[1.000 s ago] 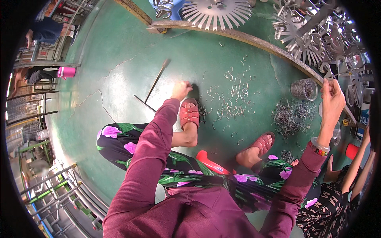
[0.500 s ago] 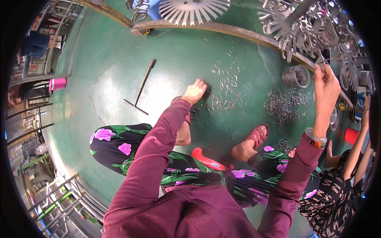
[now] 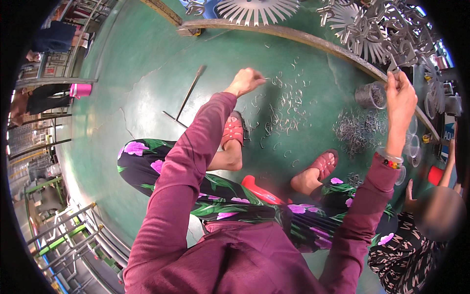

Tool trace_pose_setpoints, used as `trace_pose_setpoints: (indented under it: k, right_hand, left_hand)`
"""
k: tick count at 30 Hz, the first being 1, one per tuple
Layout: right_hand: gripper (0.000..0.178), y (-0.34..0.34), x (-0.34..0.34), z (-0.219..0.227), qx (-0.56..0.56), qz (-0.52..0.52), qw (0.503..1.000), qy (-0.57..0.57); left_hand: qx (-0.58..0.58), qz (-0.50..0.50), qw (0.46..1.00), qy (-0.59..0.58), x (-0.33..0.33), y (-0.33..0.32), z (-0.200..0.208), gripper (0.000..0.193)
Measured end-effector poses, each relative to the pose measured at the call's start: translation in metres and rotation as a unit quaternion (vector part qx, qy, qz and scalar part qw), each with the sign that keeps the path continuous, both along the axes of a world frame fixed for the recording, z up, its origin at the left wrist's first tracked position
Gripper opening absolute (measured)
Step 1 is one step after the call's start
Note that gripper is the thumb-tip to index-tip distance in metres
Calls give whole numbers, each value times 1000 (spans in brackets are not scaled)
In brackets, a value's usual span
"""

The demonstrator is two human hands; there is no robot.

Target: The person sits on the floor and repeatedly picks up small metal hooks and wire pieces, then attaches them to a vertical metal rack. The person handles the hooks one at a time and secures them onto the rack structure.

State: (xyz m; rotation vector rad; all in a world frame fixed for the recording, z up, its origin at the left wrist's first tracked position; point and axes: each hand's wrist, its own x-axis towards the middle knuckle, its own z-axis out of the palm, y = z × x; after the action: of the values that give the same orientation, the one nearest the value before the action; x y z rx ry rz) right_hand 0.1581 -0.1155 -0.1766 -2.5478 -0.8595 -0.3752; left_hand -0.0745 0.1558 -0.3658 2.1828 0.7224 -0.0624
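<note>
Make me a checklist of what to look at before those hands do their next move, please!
1. Left hand free of the T-shaped bar: ok, they are apart.
2. Something pinched in the left hand: cannot tell, the fingertips are blurry.
3. Right hand up at the hanging metal parts: ok, its fingertips are right beside one.
4. Curved metal bits all tidied together: not ok, many lie scattered on the green floor.
5. Bits inside the clear tub: ok, it holds some.
</note>
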Motion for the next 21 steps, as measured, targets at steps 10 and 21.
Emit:
trace_pose_setpoints:
  k: [10, 21]
  right_hand:
    - [25, -8, -9, 7, 98, 52, 993, 37]
    - [18, -26, -9, 9, 112, 75, 988, 78]
  left_hand:
    - [-555, 125, 753, -330, 146, -171, 115, 22]
    - [-527, 114, 749, -384, 174, -195, 143, 16]
